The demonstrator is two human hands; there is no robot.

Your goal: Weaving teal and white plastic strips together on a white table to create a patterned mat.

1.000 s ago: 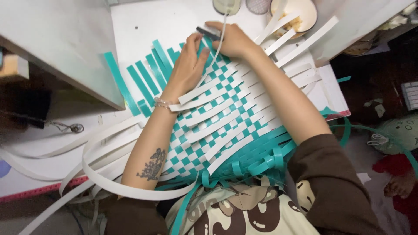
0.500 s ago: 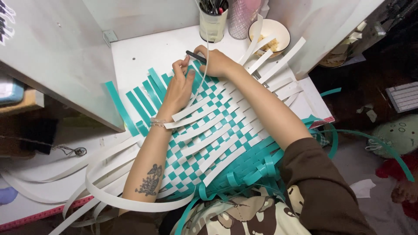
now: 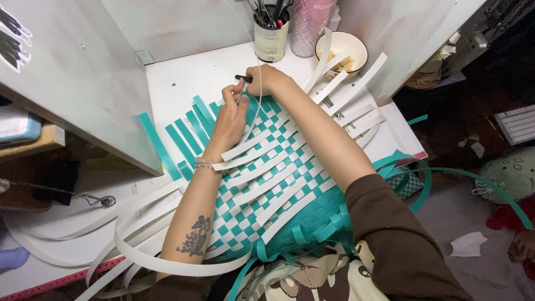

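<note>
Closer together now at mat's (image 3: 278, 178) far edge. Left hand (image 3: 231, 114) pinching thin white strip (image 3: 253, 106); right hand (image 3: 267, 79) closed around black tool (image 3: 243, 78). Cup (image 3: 271, 42), bowl (image 3: 341, 50) on table (image 3: 189, 83) beyond.

— What do we have at the back of the white desk (image 3: 184, 78)?

— We see a cream pen cup (image 3: 271, 40) full of dark tools, a pink tumbler (image 3: 312, 25) just beside it, and a pale bowl (image 3: 341, 51) with something yellowish inside.

— And off to the sides?

— On our right, a green plush toy (image 3: 510, 173) lies on the floor near scraps of paper (image 3: 467, 244). On our left, a metal bracket (image 3: 144, 57) sits in the corner, and a pink ruler (image 3: 61, 277) edges the lower surface.
</note>
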